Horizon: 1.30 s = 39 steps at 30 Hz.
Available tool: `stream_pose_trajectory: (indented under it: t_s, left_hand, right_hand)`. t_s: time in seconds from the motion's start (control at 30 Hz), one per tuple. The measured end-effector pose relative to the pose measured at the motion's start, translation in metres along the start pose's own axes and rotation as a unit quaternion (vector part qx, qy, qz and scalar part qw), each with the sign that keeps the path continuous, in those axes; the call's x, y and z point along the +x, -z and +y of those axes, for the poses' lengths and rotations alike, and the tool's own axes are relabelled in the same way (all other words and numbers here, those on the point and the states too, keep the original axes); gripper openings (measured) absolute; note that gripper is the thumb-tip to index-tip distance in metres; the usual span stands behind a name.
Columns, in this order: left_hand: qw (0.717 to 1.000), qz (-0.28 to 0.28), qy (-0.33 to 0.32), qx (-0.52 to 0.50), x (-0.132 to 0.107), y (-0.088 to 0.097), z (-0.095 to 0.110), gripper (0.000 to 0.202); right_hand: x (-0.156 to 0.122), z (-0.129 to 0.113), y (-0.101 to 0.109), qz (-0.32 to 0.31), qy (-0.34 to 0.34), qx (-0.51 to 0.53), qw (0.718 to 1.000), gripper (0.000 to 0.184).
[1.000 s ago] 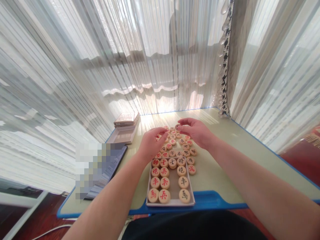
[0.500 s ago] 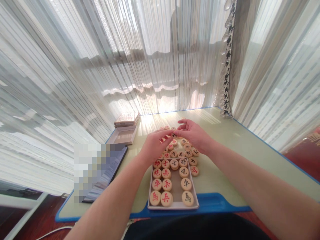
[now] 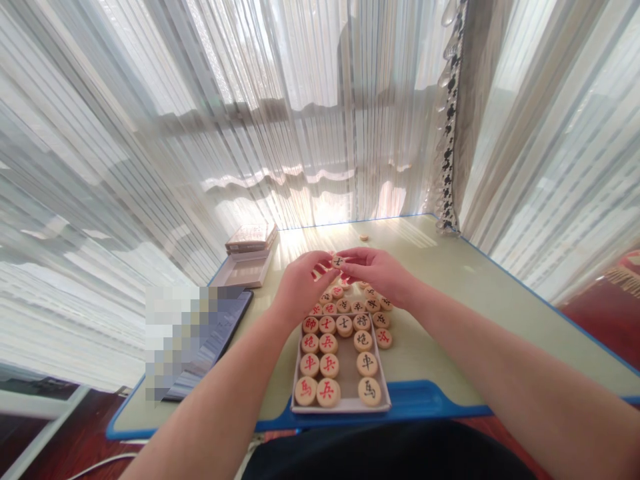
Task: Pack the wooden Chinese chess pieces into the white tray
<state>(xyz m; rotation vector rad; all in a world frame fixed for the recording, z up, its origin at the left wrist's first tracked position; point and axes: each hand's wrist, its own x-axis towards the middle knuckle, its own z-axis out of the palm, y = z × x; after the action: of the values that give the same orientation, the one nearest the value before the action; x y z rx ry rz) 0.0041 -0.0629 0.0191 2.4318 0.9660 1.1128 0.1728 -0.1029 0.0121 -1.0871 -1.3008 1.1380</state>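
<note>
My left hand (image 3: 303,283) and my right hand (image 3: 380,270) meet beyond the box. Between their fingertips is a round wooden Chinese chess piece (image 3: 339,262) with a black character facing me. The right thumb and fingers pinch it from the right; the left fingertips close on its left edge. Below my wrists lies a shallow white box (image 3: 350,393) holding several pieces in columns, red ones on the left and black ones on the right, with bare bottom between. Loose pieces (image 3: 357,307) lie behind the box, partly hidden by my hands.
One piece (image 3: 363,237) lies far back on the green, blue-edged table (image 3: 465,320). To the left are a tablet (image 3: 220,353), a white box lid (image 3: 245,272) and a flat box (image 3: 251,237). Sheer curtains (image 3: 300,133) hang behind the table.
My right hand has come down and left to join my left hand, and the black-lettered piece now shows raised between their fingertips. The view has shifted slightly.
</note>
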Motion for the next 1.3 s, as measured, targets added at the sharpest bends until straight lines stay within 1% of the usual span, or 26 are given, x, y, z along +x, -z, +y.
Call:
stream_pose_trajectory:
  t_s: [0.13, 0.23, 0.33, 0.47, 0.53, 0.63, 0.7, 0.73, 0.77, 0.8, 0.83, 0.87, 0.9, 0.93, 0.97, 1.03, 1.13, 1.2, 1.3]
  left_hand:
    - [1.000, 0.000, -0.010, -0.010, 0.000, 0.002, 0.003, 0.029]
    - [1.000, -0.002, -0.016, -0.001, 0.000, 0.004, 0.006, 0.024]
    - [1.000, -0.009, -0.021, 0.004, 0.000, 0.005, 0.007, 0.022]
    - [1.000, -0.017, -0.020, 0.004, -0.001, 0.006, 0.009, 0.025]
    - [0.999, -0.041, -0.017, -0.005, -0.003, 0.008, 0.012, 0.027]
    - [0.994, -0.105, -0.013, -0.027, -0.006, 0.015, 0.017, 0.028]
    - [0.993, -0.118, -0.006, -0.030, -0.006, 0.019, 0.018, 0.029]
    - [0.993, -0.117, -0.002, -0.030, -0.006, 0.021, 0.017, 0.031]
    - [0.994, -0.104, 0.004, -0.033, -0.006, 0.022, 0.016, 0.032]
    - [0.995, -0.090, 0.009, -0.037, -0.007, 0.023, 0.014, 0.033]
    - [0.996, -0.077, 0.016, -0.039, -0.009, 0.023, 0.011, 0.034]
    - [0.997, -0.068, 0.020, -0.037, -0.013, 0.024, 0.008, 0.034]
    - [0.997, -0.063, 0.022, -0.037, -0.019, 0.024, 0.006, 0.034]
    - [0.998, -0.054, 0.021, -0.036, -0.026, 0.024, 0.004, 0.035]
    - [0.998, -0.040, 0.019, -0.036, -0.034, 0.025, 0.003, 0.034]
    - [0.999, -0.009, 0.004, -0.032, -0.051, 0.026, 0.005, 0.031]
    - [0.999, 0.008, -0.033, -0.020, -0.068, 0.026, 0.013, 0.029]
    - [0.999, 0.012, -0.049, -0.018, -0.072, 0.024, 0.019, 0.027]
    - [0.998, 0.039, -0.054, -0.016, -0.072, 0.022, 0.023, 0.023]
  right_hand:
    - [-0.001, -0.001, 0.000, -0.003, 0.002, -0.019, 1.000, 0.034]
    - [-0.001, -0.001, 0.001, 0.005, 0.007, -0.026, 1.000, 0.036]
    - [0.000, 0.000, 0.004, 0.001, 0.017, -0.041, 0.999, 0.032]
    - [0.000, -0.002, 0.011, -0.002, 0.014, -0.064, 0.998, 0.028]
    - [-0.003, -0.006, 0.013, 0.011, 0.007, -0.054, 0.998, 0.026]
    - [-0.014, -0.014, 0.011, 0.027, 0.015, -0.053, 0.998, 0.026]
    - [-0.026, -0.017, 0.007, 0.016, 0.034, -0.095, 0.995, 0.027]
    - [-0.033, -0.016, 0.004, 0.027, 0.059, -0.118, 0.991, 0.027]
    - [-0.039, -0.014, 0.000, 0.057, 0.092, -0.147, 0.983, 0.026]
    - [-0.046, -0.011, -0.003, 0.093, 0.125, -0.190, 0.969, 0.026]
    - [-0.052, -0.007, -0.007, 0.142, 0.153, -0.243, 0.947, 0.025]
    - [-0.058, -0.002, -0.009, 0.180, 0.182, -0.307, 0.917, 0.026]
    - [-0.062, 0.002, -0.012, 0.191, 0.204, -0.363, 0.889, 0.027]
    - [-0.065, 0.006, -0.014, 0.194, 0.219, -0.399, 0.869, 0.027]
    - [-0.068, 0.009, -0.015, 0.194, 0.232, -0.421, 0.855, 0.027]
    - [-0.069, 0.013, -0.016, 0.187, 0.251, -0.434, 0.845, 0.025]
    - [-0.068, 0.014, -0.018, 0.172, 0.284, -0.434, 0.838, 0.022]
    - [-0.068, 0.013, -0.020, 0.158, 0.307, -0.427, 0.836, 0.020]
    - [-0.071, 0.011, -0.023, 0.153, 0.333, -0.403, 0.839, 0.017]
